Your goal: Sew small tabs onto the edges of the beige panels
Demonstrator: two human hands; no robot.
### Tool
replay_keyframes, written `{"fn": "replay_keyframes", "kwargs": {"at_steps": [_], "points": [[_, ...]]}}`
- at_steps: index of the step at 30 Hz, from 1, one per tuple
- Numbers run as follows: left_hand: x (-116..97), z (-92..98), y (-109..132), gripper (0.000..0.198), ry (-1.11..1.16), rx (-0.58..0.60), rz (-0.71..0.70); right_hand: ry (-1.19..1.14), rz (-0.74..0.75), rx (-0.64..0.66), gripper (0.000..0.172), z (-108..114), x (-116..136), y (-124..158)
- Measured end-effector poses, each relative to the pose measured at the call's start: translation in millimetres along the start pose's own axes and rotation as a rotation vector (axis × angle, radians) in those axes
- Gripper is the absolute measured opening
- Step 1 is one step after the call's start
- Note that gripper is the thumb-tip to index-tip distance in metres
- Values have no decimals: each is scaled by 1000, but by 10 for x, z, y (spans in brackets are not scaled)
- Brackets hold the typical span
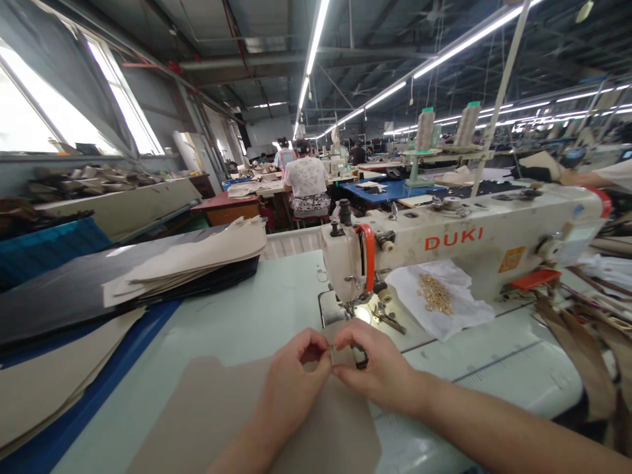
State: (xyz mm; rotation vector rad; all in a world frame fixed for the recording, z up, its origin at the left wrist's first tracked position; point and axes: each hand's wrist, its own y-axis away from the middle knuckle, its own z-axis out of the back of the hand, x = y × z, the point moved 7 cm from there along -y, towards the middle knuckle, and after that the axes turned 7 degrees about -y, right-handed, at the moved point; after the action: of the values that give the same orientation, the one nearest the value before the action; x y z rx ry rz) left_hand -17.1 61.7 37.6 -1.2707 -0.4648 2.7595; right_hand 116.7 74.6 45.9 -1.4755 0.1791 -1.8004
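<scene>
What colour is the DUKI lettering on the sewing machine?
Orange-red lettering, clearest in the head view.

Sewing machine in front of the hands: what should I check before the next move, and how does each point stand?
1. Beige panel lying on the table: ok.
2. Left hand and right hand close together at the fingertips: ok.
3. What they pinch: cannot tell, too small.
4. Light at the sewing machine shining: ok.
5. Gold-coloured pieces on the white sheet: ok.
6. Fingers clear of the needle: cannot tell, needle indistinct.

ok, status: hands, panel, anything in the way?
Left hand and right hand close together over panel; exact grip unclear. Panel on table, far end near sewing machine. White bag of gold-coloured pieces right, off the panel.
</scene>
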Motion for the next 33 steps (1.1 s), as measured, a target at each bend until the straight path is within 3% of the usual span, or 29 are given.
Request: {"fn": "replay_keyframes", "kwargs": {"at_steps": [3, 6, 12, 16, 21, 27, 29, 33], "points": [[43, -29, -21, 2, 113, 22, 47, -41, 32, 0, 11, 9, 33, -18], [91, -63, -37, 7, 239, 58, 117, -100, -9, -52, 11, 37, -16, -31], [154, -118, -43, 19, 410, 120, 289, -403, -331, -162, 4, -2, -392, 7], [172, -151, -41, 20, 465, 141, 341, -474, -452, -198, 3, -23, -529, 42], [121, -155, -58, 25, 461, 125, 223, -447, -447, -217, 6, -6, -505, 43], [33, -74, -5, 11, 255, 40, 39, -676, -449, -181, 16, -56, -471, 26], [11, -51, 12, 7, 198, 22, -14, -628, -444, -186, 17, -24, -467, 32], [2, -41, 21, 3, 138, 17, -51, -352, -397, -161, 4, 57, -419, 43]]}}
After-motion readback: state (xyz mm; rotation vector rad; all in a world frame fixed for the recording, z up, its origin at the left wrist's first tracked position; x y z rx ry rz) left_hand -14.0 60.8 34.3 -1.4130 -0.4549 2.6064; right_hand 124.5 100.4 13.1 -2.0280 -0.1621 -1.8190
